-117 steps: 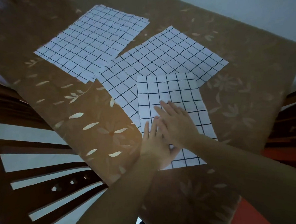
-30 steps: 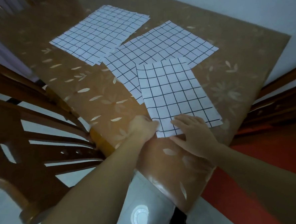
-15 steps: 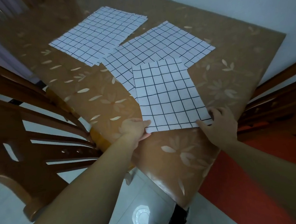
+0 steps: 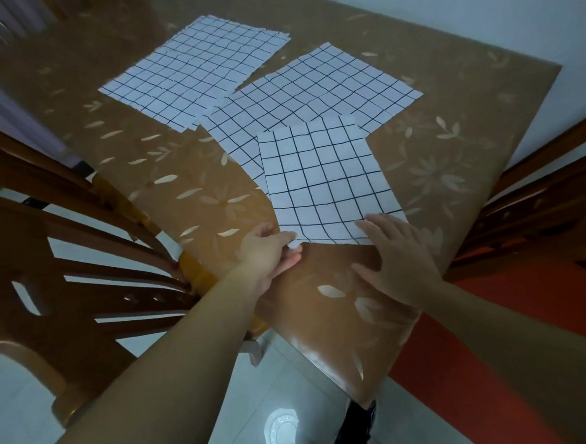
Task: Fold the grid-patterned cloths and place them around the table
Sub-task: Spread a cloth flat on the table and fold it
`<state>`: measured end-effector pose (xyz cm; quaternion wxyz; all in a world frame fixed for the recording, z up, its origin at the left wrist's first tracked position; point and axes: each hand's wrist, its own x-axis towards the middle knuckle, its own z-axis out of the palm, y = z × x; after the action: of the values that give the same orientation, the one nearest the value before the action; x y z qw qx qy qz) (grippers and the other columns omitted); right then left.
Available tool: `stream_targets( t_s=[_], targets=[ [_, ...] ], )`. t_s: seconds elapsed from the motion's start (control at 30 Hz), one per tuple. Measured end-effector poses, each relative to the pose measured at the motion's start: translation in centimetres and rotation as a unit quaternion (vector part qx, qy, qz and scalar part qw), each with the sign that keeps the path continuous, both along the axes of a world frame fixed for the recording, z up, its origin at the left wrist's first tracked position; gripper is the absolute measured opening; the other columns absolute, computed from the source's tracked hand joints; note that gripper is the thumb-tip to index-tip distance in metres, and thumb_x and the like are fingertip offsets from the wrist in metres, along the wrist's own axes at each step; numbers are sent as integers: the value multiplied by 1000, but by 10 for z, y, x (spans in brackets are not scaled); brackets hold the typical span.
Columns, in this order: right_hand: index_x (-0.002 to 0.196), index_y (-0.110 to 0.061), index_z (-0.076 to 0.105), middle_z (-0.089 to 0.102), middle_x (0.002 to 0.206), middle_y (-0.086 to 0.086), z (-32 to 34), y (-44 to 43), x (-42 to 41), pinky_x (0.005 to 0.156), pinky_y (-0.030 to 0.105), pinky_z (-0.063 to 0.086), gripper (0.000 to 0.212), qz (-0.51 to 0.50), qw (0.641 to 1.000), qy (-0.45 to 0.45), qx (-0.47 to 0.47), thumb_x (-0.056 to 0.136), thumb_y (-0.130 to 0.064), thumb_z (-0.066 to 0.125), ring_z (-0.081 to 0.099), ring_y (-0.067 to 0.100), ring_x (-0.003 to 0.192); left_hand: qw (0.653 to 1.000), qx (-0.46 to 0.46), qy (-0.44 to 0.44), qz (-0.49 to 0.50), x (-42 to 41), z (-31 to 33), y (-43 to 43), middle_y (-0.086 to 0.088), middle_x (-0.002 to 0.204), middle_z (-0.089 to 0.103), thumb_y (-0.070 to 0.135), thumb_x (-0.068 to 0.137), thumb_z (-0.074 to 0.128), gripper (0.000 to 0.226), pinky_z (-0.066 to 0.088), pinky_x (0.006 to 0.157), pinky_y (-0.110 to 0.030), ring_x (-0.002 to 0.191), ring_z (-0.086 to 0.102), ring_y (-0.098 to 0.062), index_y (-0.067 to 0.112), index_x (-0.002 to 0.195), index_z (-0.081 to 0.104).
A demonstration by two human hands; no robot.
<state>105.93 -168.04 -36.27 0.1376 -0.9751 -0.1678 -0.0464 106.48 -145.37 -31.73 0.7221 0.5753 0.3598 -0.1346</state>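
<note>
The folded cloth [image 4: 327, 182] lies near the desk [image 4: 452, 150] corner, its far end overlapping an unfolded cloth [image 4: 314, 90]; a third cloth [image 4: 196, 66] lies spread farther back. The left hand [image 4: 269, 250] has its grip closed on the near left corner, lifting it slightly (likely to start the next fold). The right hand [image 4: 396, 256] rests open and flat on the near right corner, pinning it so the cloth cannot slide.
</note>
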Motion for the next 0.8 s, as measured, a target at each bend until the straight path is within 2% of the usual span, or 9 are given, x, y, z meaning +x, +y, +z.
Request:
stream_targets(
  t_s=[0.1, 0.2, 0.3, 0.37, 0.47, 0.57, 0.63, 0.73, 0.8],
  targets=[
    [107, -21, 67, 61, 122, -3, 2, -2, 8, 104, 38, 29, 30, -57, 997, -5, 58, 77, -21, 70, 50, 21, 121, 999, -36, -23, -13, -6, 9, 11, -5, 87, 67, 3, 89, 66, 46, 57, 61, -24, 53, 63, -8, 17, 132, 55],
    [80, -18, 72, 69, 96, -3, 13, -12, 13, 94, 45, 41, 8, -72, 994, 12, 76, 76, -14, 67, 62, 26, 100, 998, -3, -49, -28, -13, 15, 24, -2, 107, 67, 6, 89, 67, 43, 55, 62, -23, 59, 63, -10, 25, 127, 60],
    [88, -16, 77, 73, 96, 5, 28, -20, 13, 89, 43, 49, 13, -87, 977, 91, 173, 77, -11, 75, 66, 27, 94, 994, 56, -70, -58, -21, 23, 34, -1, 100, 68, 11, 92, 65, 36, 53, 60, -23, 59, 61, -10, 32, 120, 62],
    [89, -25, 77, 73, 90, 0, 44, -22, 14, 82, 39, 53, 23, -108, 927, 200, 300, 74, -9, 78, 68, 24, 88, 989, 82, -63, -109, -28, 32, 37, 1, 102, 65, 12, 97, 51, 28, 53, 63, -25, 65, 62, -12, 27, 111, 70],
    [95, -11, 74, 71, 79, 3, 68, -24, 14, 71, 28, 57, 25, -166, 853, 265, 419, 71, -8, 79, 67, 19, 74, 983, 71, -51, -163, -33, 39, 43, 0, 117, 66, 4, 89, 34, 45, 53, 73, -27, 82, 64, -16, 11, 116, 69],
    [98, -8, 72, 73, 82, 7, 87, -25, 9, 71, 25, 58, 15, -152, 845, 276, 432, 82, -9, 73, 68, 17, 74, 939, 189, -81, -276, -37, 39, 49, 0, 94, 64, 1, 88, 52, 40, 50, 77, -27, 78, 59, -14, 22, 118, 67],
    [96, -9, 72, 74, 76, 3, 93, -25, 8, 62, 18, 56, 12, -140, 830, 292, 454, 84, -6, 70, 70, 11, 68, 896, 276, -120, -328, -38, 34, 51, 8, 85, 56, 11, 85, 70, 31, 46, 72, -16, 76, 56, -6, 22, 114, 69],
    [103, -7, 72, 75, 90, 7, 88, -30, 11, 74, 26, 56, 20, -157, 823, 284, 467, 83, -9, 71, 71, 17, 83, 888, 280, -181, -316, -37, 29, 48, 17, 94, 63, 18, 86, 73, 19, 44, 70, -3, 91, 62, -1, 21, 105, 73],
    [109, -3, 69, 72, 103, 15, 81, -34, 14, 87, 38, 54, 29, -182, 801, 283, 495, 82, -11, 71, 69, 29, 96, 903, 250, -202, -286, -33, 26, 44, 13, 103, 71, 23, 88, 71, 14, 51, 85, -13, 98, 66, -7, 25, 101, 76]
  ],
)
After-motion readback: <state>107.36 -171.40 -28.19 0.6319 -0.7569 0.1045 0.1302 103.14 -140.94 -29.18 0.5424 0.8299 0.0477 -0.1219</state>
